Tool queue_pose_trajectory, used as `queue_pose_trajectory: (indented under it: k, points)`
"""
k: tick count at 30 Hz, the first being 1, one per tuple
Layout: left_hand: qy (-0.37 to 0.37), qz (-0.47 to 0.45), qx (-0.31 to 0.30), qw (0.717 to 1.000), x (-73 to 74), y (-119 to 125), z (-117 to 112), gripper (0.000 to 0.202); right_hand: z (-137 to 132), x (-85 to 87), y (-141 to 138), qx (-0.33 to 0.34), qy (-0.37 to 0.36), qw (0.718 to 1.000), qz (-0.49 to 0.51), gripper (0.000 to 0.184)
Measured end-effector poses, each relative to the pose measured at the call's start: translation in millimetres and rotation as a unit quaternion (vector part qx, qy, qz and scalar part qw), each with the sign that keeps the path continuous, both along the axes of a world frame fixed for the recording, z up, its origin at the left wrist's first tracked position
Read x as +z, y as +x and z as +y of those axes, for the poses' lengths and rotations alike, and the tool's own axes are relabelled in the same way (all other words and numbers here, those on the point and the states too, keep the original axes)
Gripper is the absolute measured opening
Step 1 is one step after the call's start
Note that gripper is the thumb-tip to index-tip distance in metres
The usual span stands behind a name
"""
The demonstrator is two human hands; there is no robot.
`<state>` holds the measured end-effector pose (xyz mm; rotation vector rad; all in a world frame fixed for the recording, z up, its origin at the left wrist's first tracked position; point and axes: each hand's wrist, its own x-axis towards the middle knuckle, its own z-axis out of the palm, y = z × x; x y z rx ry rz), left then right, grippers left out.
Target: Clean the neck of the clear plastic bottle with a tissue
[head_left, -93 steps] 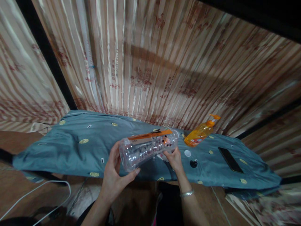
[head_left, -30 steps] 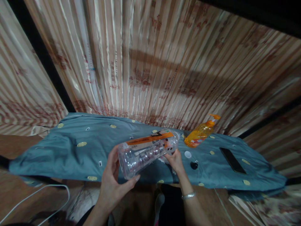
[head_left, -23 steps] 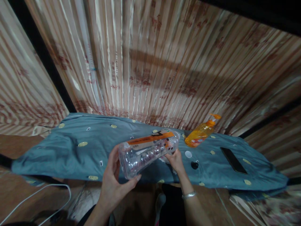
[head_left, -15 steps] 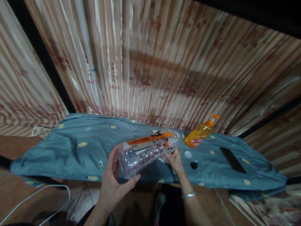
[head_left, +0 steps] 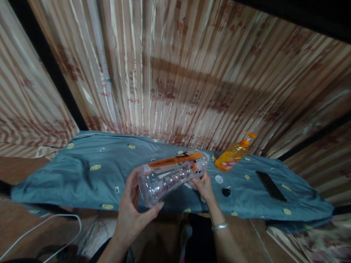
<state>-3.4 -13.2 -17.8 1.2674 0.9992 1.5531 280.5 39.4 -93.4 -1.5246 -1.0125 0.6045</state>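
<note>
A clear plastic bottle (head_left: 170,179) with an orange and white label lies sideways between my hands, raised above the cloth. My left hand (head_left: 133,204) grips its wide base end, thumb underneath and fingers going behind it. Nearer the neck end, my right hand (head_left: 203,185) holds the bottle from below; some of its fingers are hidden behind it. Something pale, partly covered by the bottle and my right hand, shows beneath them. Right of that hand, a white disc (head_left: 219,179) and a small black object (head_left: 226,191), possibly a cap, rest on the cloth.
An orange pump bottle (head_left: 233,155) of yellow liquid stands at the back right. A dark phone (head_left: 271,186) lies farther right on the blue-green cloth (head_left: 74,182). Striped curtains (head_left: 170,73) hang behind. A white cable (head_left: 65,216) loops at the lower left.
</note>
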Motion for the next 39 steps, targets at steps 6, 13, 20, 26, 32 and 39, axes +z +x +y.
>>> queue_pose_trajectory:
  k: [6,13,20,26,32,39]
  points:
    - [0.008,0.000,-0.001,1.000,-2.5,-1,1,0.094,1,-1.1,-1,-0.005,0.011,1.000,-0.003,0.051]
    - [0.032,0.010,-0.002,0.999,-15.7,-5,6,0.094,1,-2.9,1,-0.014,0.008,1.000,-0.014,0.048]
    - [0.023,0.008,-0.002,1.000,-16.5,-5,5,0.095,1,-2.6,1,-0.006,0.010,1.000,-0.007,0.050]
    - [0.011,0.000,0.002,1.000,-5.6,-1,0,0.095,2,-3.2,1,-0.010,0.005,1.000,-0.010,0.052]
    - [0.001,0.005,0.012,1.000,3.9,3,-3,0.092,1,-2.0,1,-0.007,0.000,1.000,-0.011,0.051]
    - [-0.003,0.012,0.014,1.000,4.7,2,-4,0.091,1,-0.2,-1,-0.017,0.001,1.000,-0.014,0.050]
